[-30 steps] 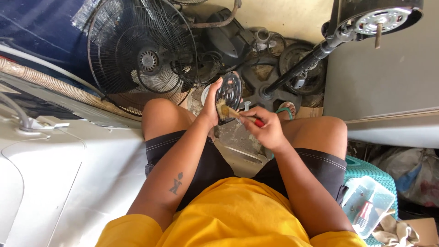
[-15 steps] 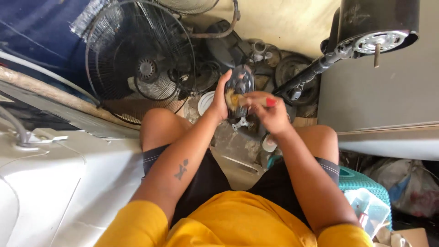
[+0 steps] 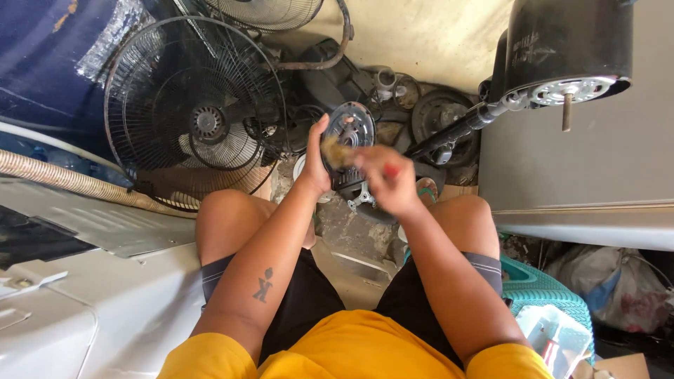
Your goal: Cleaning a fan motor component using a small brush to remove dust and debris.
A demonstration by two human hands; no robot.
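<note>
My left hand (image 3: 316, 163) grips the left edge of a round metal fan motor housing (image 3: 352, 126), holding it upright between my knees. My right hand (image 3: 390, 184) is shut on a brush with a red handle (image 3: 391, 170); its tan bristles (image 3: 335, 151) rest blurred against the face of the housing. A second metal part (image 3: 361, 198) hangs just below the housing, behind my right hand.
A black fan guard with its motor (image 3: 200, 119) stands at the left. More fan parts and discs (image 3: 439, 116) lie on the floor ahead. A black motor on a stand (image 3: 565, 52) is at the upper right, a grey cabinet (image 3: 583, 175) beneath, a teal basket (image 3: 544, 291) by my right thigh.
My view has shifted and the hands sit a little lower. My right hand has moved the brush across the housing's face, from the right side toward the left.
</note>
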